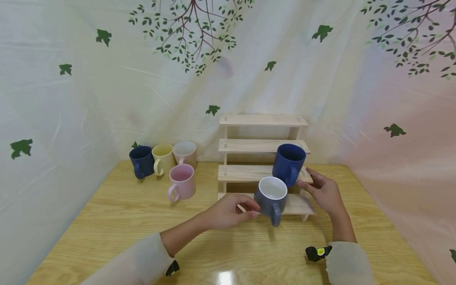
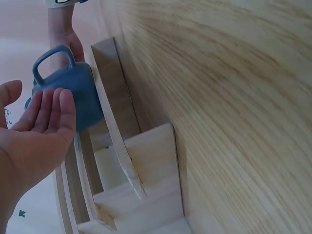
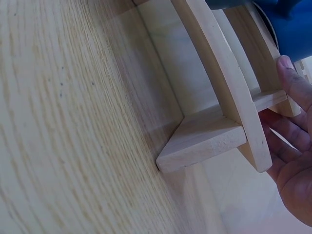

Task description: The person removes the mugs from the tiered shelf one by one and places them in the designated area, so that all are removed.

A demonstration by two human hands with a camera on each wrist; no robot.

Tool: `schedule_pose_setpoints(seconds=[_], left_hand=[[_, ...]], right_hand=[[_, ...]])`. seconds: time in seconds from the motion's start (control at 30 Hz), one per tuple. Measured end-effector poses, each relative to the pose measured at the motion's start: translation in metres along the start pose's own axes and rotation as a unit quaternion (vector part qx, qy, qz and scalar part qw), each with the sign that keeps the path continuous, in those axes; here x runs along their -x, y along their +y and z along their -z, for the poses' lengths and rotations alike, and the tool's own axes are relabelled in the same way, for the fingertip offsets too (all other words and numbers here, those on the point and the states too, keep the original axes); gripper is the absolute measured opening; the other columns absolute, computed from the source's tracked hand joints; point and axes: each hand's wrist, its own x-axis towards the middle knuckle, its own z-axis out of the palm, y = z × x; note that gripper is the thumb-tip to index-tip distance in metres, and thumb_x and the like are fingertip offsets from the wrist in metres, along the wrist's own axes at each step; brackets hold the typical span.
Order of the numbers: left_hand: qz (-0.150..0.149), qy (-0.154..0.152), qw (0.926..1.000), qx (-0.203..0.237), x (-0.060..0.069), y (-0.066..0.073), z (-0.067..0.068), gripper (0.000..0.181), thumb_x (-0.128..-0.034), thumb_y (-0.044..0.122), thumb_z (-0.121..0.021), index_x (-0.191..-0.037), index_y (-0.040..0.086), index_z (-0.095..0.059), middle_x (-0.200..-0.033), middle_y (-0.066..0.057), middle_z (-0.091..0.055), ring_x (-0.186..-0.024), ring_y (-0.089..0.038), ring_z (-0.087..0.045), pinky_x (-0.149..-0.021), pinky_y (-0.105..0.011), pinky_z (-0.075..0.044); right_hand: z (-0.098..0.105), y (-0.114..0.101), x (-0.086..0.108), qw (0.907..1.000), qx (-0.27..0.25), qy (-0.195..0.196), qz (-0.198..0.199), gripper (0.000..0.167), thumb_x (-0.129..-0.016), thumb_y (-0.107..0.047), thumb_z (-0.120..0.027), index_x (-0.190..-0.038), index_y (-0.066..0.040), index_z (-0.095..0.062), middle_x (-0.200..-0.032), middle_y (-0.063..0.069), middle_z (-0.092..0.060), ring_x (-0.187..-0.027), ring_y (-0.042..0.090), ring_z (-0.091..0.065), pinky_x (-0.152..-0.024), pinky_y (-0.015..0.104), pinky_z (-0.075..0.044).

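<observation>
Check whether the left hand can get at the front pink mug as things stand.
Probably yes: the left hand appears to hold nothing, its fingers loosely open beside the grey-blue mug, and no object stands between it and the front pink mug.

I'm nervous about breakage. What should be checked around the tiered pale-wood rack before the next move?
1. Grey-blue cylindrical ceramic-looking mug upright on the lowest shelf of the tiered pale-wood rack: ok.
2. That mug's handle behind the shelf's front edge: not ok; it juts forward past it.
3. Dark-blue cylindrical ceramic-looking mug upright on the second-lowest shelf: ok.
4. Left grip clear of the grey-blue mug: cannot tell; it is right beside it, contact unclear.
5. Right grip clear of the rack: not ok; it is at the second-lowest shelf's right end.
6. Pink cylindrical ceramic-looking mug upright on the wood-grain table: ok.
</observation>
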Motion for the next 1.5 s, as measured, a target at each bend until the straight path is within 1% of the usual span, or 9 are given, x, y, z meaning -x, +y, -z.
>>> schedule_pose_setpoints(seconds=[0.2, 0.33, 0.43, 0.53, 0.8, 1.07, 1.23, 1.37, 1.5], left_hand=[[0.028, -0.044, 0.994, 0.096, -0.008, 0.001, -0.011, 0.028, -0.0993, 0.01, -0.068, -0.124, -0.002, -0.07, -0.118, -0.018, -0.072, -0.102, -0.007, -0.069, -0.087, -0.025, -0.058], [0.06, -0.081, 0.9786, 0.179, -0.011, -0.001, -0.016, 0.033, -0.0995, 0.004, -0.065, -0.131, -0.004, -0.065, -0.126, -0.02, -0.069, -0.113, -0.021, -0.069, -0.09, -0.027, -0.057], [0.082, -0.096, 0.9678, 0.218, -0.013, -0.004, -0.02, 0.036, -0.0988, 0.002, -0.064, -0.134, -0.004, -0.063, -0.128, -0.015, -0.069, -0.112, -0.02, -0.068, -0.087, -0.027, -0.058], [0.088, -0.093, 0.9672, 0.22, -0.013, -0.005, -0.02, 0.035, -0.0982, 0.004, -0.065, -0.133, -0.003, -0.065, -0.126, -0.012, -0.071, -0.107, -0.014, -0.069, -0.082, -0.028, -0.059], [0.057, -0.047, 0.9822, 0.173, -0.02, 0.005, -0.007, 0.024, -0.1002, 0.014, -0.067, -0.121, 0.004, -0.073, -0.112, -0.014, -0.075, -0.102, -0.02, -0.073, -0.08, -0.049, -0.06], [0.049, -0.03, 0.9731, 0.223, -0.042, 0.023, -0.003, 0.029, -0.1001, 0.013, -0.067, -0.125, 0.0, -0.069, -0.107, -0.01, -0.077, -0.102, -0.021, -0.073, -0.082, -0.042, -0.061], [0.036, -0.017, 0.9684, 0.246, -0.056, 0.031, 0.0, 0.034, -0.1007, 0.011, -0.066, -0.131, -0.004, -0.065, -0.118, -0.015, -0.074, -0.106, -0.023, -0.072, -0.089, -0.043, -0.06], [0.045, -0.006, 0.9669, 0.251, -0.069, 0.038, 0.0, 0.04, -0.0992, 0.01, -0.068, -0.137, 0.0, -0.062, -0.129, -0.011, -0.069, -0.113, -0.018, -0.069, -0.098, -0.033, -0.055], [0.082, 0.003, 0.9611, 0.264, -0.081, 0.043, -0.002, 0.044, -0.099, 0.01, -0.068, -0.141, 0.002, -0.059, -0.133, -0.007, -0.068, -0.119, -0.017, -0.067, -0.103, -0.03, -0.051]], right_hand=[[0.0, -0.002, -0.001, 1.0, -0.007, -0.003, -0.006, 0.083, -0.092, -0.055, -0.071, -0.156, -0.011, -0.043, -0.153, 0.025, -0.045, -0.124, 0.045, -0.059, -0.101, 0.059, -0.049], [0.0, -0.004, 0.0, 0.9999, -0.007, -0.004, -0.008, 0.083, -0.092, -0.055, -0.071, -0.156, -0.011, -0.042, -0.153, 0.025, -0.045, -0.124, 0.045, -0.058, -0.101, 0.059, -0.049], [-0.001, -0.004, 0.0, 1.0, -0.008, -0.002, -0.005, 0.082, -0.092, -0.053, -0.071, -0.156, -0.01, -0.043, -0.153, 0.025, -0.045, -0.123, 0.045, -0.059, -0.101, 0.059, -0.05], [-0.002, -0.005, 0.0, 0.9999, -0.011, -0.002, -0.004, 0.081, -0.092, -0.052, -0.072, -0.155, -0.01, -0.043, -0.152, 0.025, -0.046, -0.122, 0.044, -0.06, -0.1, 0.058, -0.05], [-0.001, -0.006, 0.0, 0.9999, -0.01, -0.003, -0.003, 0.08, -0.092, -0.052, -0.072, -0.156, -0.011, -0.043, -0.152, 0.025, -0.047, -0.122, 0.044, -0.06, -0.1, 0.059, -0.051], [-0.001, -0.003, -0.001, 1.0, -0.001, 0.003, 0.0, 0.08, -0.092, -0.053, -0.072, -0.154, -0.01, -0.045, -0.149, 0.024, -0.051, -0.118, 0.042, -0.063, -0.098, 0.057, -0.052], [0.0, -0.002, -0.001, 1.0, 0.0, 0.0, -0.001, 0.081, -0.092, -0.054, -0.071, -0.155, -0.01, -0.045, -0.149, 0.024, -0.051, -0.119, 0.043, -0.063, -0.097, 0.056, -0.053], [0.001, -0.002, -0.001, 1.0, 0.003, 0.002, 0.006, 0.08, -0.093, -0.052, -0.071, -0.154, -0.008, -0.045, -0.144, 0.024, -0.056, -0.115, 0.04, -0.065, -0.09, 0.036, -0.059], [0.001, -0.001, -0.001, 0.9999, -0.003, 0.005, 0.01, 0.079, -0.092, -0.05, -0.073, -0.153, -0.008, -0.046, -0.139, 0.023, -0.061, -0.111, 0.037, -0.067, -0.078, 0.014, -0.053]])
